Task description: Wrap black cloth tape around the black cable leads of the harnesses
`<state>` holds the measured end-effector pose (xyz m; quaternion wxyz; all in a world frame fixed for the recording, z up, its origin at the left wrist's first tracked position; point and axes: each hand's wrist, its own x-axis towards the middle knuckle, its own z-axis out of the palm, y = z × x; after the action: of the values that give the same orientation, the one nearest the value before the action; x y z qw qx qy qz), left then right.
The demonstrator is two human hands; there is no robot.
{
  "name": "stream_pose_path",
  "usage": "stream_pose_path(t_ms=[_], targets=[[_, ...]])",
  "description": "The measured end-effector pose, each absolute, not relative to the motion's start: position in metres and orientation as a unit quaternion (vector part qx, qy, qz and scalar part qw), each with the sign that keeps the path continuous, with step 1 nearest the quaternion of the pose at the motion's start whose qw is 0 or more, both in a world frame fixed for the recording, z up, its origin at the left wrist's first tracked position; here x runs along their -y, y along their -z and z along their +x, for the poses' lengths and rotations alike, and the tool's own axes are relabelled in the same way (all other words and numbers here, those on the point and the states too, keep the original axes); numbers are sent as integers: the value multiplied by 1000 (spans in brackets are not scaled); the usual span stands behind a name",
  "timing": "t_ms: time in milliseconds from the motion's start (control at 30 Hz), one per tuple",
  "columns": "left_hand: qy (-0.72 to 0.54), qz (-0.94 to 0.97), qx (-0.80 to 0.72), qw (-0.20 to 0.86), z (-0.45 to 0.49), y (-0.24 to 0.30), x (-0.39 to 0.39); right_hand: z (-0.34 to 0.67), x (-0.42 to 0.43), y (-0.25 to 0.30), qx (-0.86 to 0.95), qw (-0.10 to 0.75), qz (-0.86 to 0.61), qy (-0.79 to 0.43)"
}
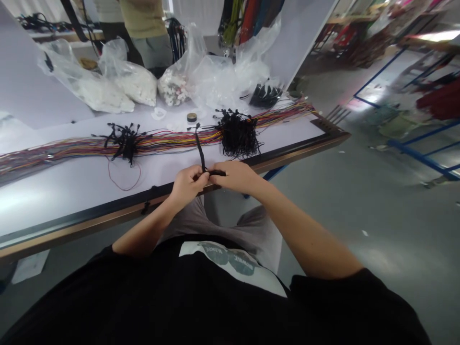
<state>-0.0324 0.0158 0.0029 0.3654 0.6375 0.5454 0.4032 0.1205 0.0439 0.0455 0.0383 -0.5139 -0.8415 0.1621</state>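
Note:
Over the table's front edge, my left hand [189, 184] pinches a black cable [200, 151] that sticks up and away from me, with a small connector at its far tip. My right hand [233, 176] is closed beside it, fingers around the cable's other part, and the two hands' fingertips nearly meet. Just beyond the right hand lies a dense pile of black cables [239, 134] with small connectors. A smaller bunch of black cables [125, 141] rests to the left. Both lie on a long bundle of coloured wires [172, 139] running across the table.
Clear plastic bags of white parts [136, 86] line the back of the white table [86, 184], along with a bag of black pieces [266, 95]. A roll of black tape [191, 117] sits behind the wires. A person [145, 28] stands beyond. Blue-framed racks [420, 153] are at the right.

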Motion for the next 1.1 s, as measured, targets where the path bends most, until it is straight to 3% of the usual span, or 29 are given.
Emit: stream_pose_path(t_ms=[233, 400, 667, 933, 1100], targets=[[-410, 526, -461, 585, -29, -5, -18, 126, -40, -45, 864, 38, -485, -133], [-428, 496, -441, 613, -28, -3, -19, 126, -36, -49, 882, -7, -465, -79], [-386, 565, -522, 509, -26, -6, -14, 119, -27, -52, 876, -59, -480, -1], [-366, 696, -567, 246, -21, 14, -14, 118, -28, -47, 816, -16, -574, -66], [-348, 670, -589, 288, -15, 19, -10, 121, -30, -33, 821, -4, -565, -86]])
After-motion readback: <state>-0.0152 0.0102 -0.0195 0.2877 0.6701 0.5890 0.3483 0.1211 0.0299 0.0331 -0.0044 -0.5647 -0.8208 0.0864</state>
